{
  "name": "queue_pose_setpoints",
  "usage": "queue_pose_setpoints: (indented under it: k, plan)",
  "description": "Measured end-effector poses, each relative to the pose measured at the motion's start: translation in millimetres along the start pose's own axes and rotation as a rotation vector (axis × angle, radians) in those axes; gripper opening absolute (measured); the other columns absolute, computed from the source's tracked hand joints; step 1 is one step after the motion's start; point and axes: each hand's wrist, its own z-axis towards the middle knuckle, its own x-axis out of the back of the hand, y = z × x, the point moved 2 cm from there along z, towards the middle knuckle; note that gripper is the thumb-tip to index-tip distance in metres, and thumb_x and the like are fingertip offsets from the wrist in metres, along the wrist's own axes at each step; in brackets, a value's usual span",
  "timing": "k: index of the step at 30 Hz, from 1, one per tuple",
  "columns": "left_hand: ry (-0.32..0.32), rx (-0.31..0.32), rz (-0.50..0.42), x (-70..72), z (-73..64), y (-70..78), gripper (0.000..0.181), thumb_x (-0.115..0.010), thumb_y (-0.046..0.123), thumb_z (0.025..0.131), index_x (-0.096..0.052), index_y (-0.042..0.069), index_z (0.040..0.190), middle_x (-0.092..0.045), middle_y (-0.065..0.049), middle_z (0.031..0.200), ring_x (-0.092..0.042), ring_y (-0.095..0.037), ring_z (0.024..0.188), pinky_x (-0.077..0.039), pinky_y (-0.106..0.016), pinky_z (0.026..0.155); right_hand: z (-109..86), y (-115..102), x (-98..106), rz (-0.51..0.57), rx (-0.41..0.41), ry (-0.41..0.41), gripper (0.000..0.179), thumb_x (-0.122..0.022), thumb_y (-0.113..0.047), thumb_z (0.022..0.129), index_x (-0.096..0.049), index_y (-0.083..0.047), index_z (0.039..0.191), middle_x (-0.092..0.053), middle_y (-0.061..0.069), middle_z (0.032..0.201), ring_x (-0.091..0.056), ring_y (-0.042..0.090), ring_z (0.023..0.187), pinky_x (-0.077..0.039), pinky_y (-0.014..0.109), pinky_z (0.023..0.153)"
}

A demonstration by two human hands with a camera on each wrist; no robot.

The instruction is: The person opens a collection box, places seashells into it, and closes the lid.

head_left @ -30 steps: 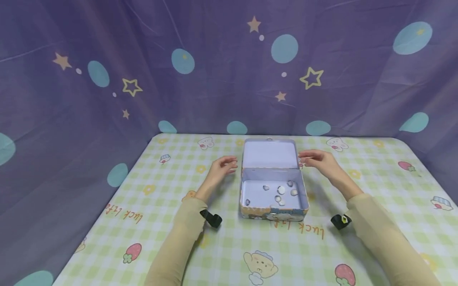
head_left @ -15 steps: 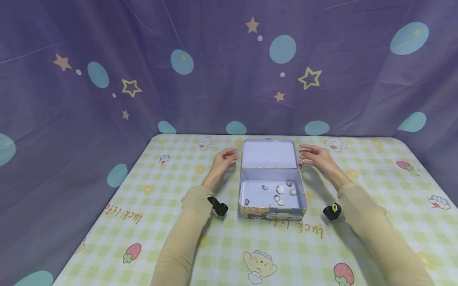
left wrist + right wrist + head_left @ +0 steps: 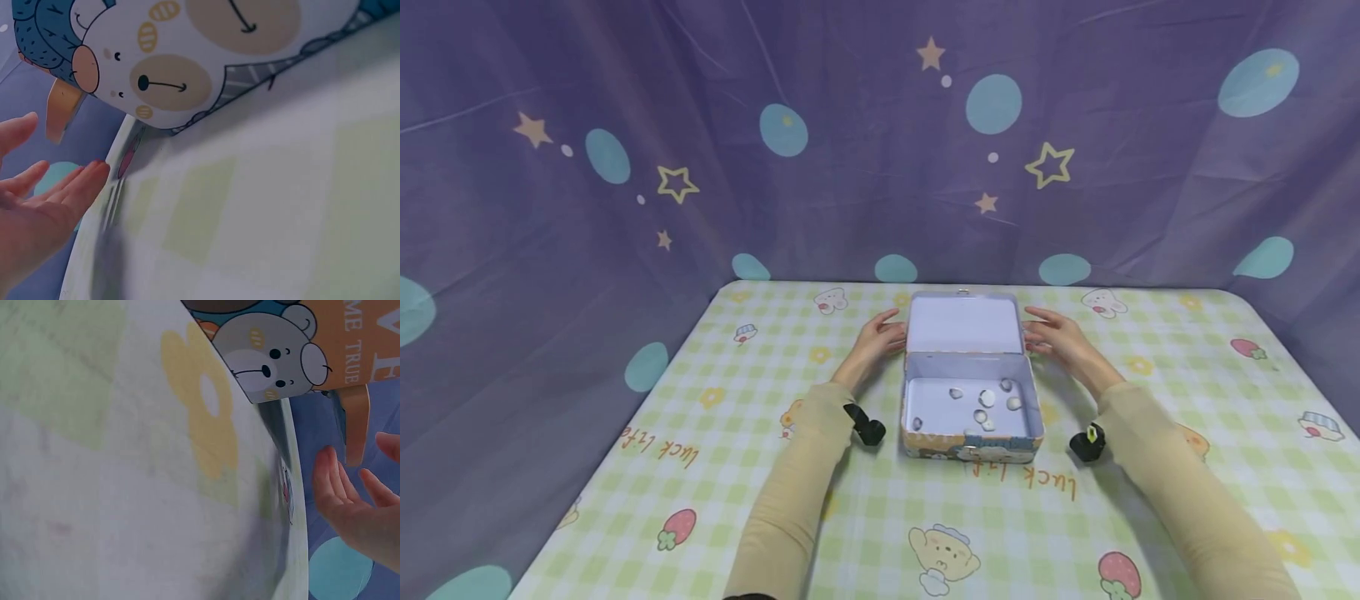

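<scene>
A tin box (image 3: 972, 448) with cartoon bears on its outside stands on the table, its hinged lid (image 3: 965, 323) tilted back. Several small, pale, shell-like pieces (image 3: 987, 398) lie scattered on its floor. My left hand (image 3: 878, 337) is at the lid's left edge, fingers extended and thumb apart. Opposite it, my right hand (image 3: 1063, 340) reaches to the lid's right edge with loosely bent fingers. In the left wrist view the fingers (image 3: 81, 187) lie just below the orange lid rim (image 3: 62, 109). The right wrist view has the fingers (image 3: 325, 475) close beside the lid rim (image 3: 357, 425).
A green and white checked tablecloth (image 3: 760, 517) with printed cartoons and lettering covers the table. Behind and to the left hangs a purple curtain (image 3: 865, 167) with stars and blue ovals. A black wrist camera (image 3: 869, 431) juts from the left sleeve; another (image 3: 1087, 442) from the right.
Both hands have moved forward and inward, nearer to the two sides of the lid. The box, its lid and the pieces inside have stayed in place.
</scene>
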Motion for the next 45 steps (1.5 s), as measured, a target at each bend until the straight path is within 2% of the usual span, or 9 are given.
queue_pose_setpoints:
  k: [3,6,8,14,17,25,32,40,45]
  plan:
    - [-0.080,-0.055,-0.021,13.4,20.9,-26.3,0.056,-0.069,0.028,0.076,-0.046,0.028,0.127,-0.061,-0.007,0.109,-0.063,-0.024,0.088,-0.054,-0.037,0.073,1.5,2,0,-0.011,0.000,-0.013,0.060,-0.048,-0.009,0.090,-0.015,0.006,0.138,-0.062,-0.009,0.082,-0.058,0.006,0.073,-0.051,0.023,0.078]
    - [-0.108,-0.078,-0.014,5.9,10.1,-13.7,0.052,-0.069,0.030,0.076,-0.048,0.029,0.124,-0.063,-0.005,0.106,-0.064,-0.023,0.086,-0.055,-0.036,0.069,1.7,4,0,-0.003,-0.006,-0.017,0.056,-0.045,-0.006,0.091,-0.016,0.007,0.137,-0.062,-0.010,0.082,-0.058,0.005,0.070,-0.052,0.020,0.072]
    - [-0.071,-0.061,0.023,-13.2,-16.6,20.0,0.050,-0.065,0.023,0.081,-0.047,0.024,0.127,-0.062,-0.008,0.107,-0.063,-0.024,0.086,-0.055,-0.036,0.069,1.3,4,-1,0.004,-0.008,-0.027,0.054,-0.043,-0.005,0.092,-0.015,0.008,0.137,-0.062,-0.009,0.082,-0.058,0.004,0.069,-0.052,0.019,0.070]
    - [0.083,0.045,0.171,-89.7,-125.7,157.4,0.042,-0.050,0.003,0.088,-0.042,-0.003,0.128,-0.054,-0.024,0.115,-0.062,-0.019,0.082,-0.052,-0.037,0.079,-0.8,1,-4,-0.009,-0.024,-0.018,0.053,-0.044,-0.006,0.092,-0.020,0.008,0.136,-0.062,-0.010,0.080,-0.060,0.005,0.072,-0.052,0.019,0.071]
    - [0.098,0.057,0.189,-104.5,-147.1,185.4,0.040,-0.049,0.001,0.088,-0.042,-0.007,0.127,-0.052,-0.026,0.116,-0.059,-0.014,0.075,-0.051,-0.037,0.082,-1.6,0,-5,-0.010,-0.024,-0.014,0.053,-0.045,-0.005,0.091,-0.020,0.008,0.136,-0.061,-0.010,0.080,-0.059,0.006,0.073,-0.052,0.019,0.073]
    - [0.169,-0.027,0.160,-98.1,-127.5,168.6,0.040,-0.053,-0.003,0.084,-0.048,-0.005,0.123,-0.055,-0.025,0.109,-0.057,-0.007,0.065,-0.054,-0.036,0.073,-2.3,-5,-6,0.021,0.041,-0.024,0.053,-0.044,0.000,0.090,-0.019,0.009,0.136,-0.059,-0.006,0.089,-0.058,0.006,0.079,-0.051,0.021,0.076]
    - [0.197,-0.104,0.137,-102.5,-131.4,183.1,0.035,-0.055,-0.004,0.082,-0.053,-0.005,0.117,-0.058,-0.024,0.105,-0.057,-0.007,0.071,-0.055,-0.033,0.070,-10.0,-19,-9,0.033,0.072,-0.003,0.057,-0.051,0.002,0.087,-0.022,0.007,0.136,-0.059,-0.009,0.092,-0.057,0.004,0.086,-0.052,0.021,0.076]
    - [0.235,-0.137,0.100,-104.1,-135.7,189.9,0.031,-0.058,-0.001,0.082,-0.057,-0.002,0.113,-0.061,-0.017,0.098,-0.059,-0.008,0.068,-0.055,-0.029,0.067,-14.7,-26,-9,0.031,0.088,-0.005,0.057,-0.052,0.002,0.086,-0.024,0.007,0.135,-0.061,-0.009,0.093,-0.059,0.005,0.086,-0.051,0.025,0.080]
    - [0.242,-0.180,0.092,-105.9,-140.3,194.9,0.029,-0.058,0.001,0.083,-0.057,-0.003,0.111,-0.061,-0.015,0.093,-0.059,-0.009,0.068,-0.055,-0.032,0.070,-20.4,-31,-10,0.049,0.106,-0.003,0.047,-0.055,0.001,0.085,-0.038,0.001,0.129,-0.063,-0.007,0.093,-0.060,0.006,0.086,-0.051,0.026,0.081]
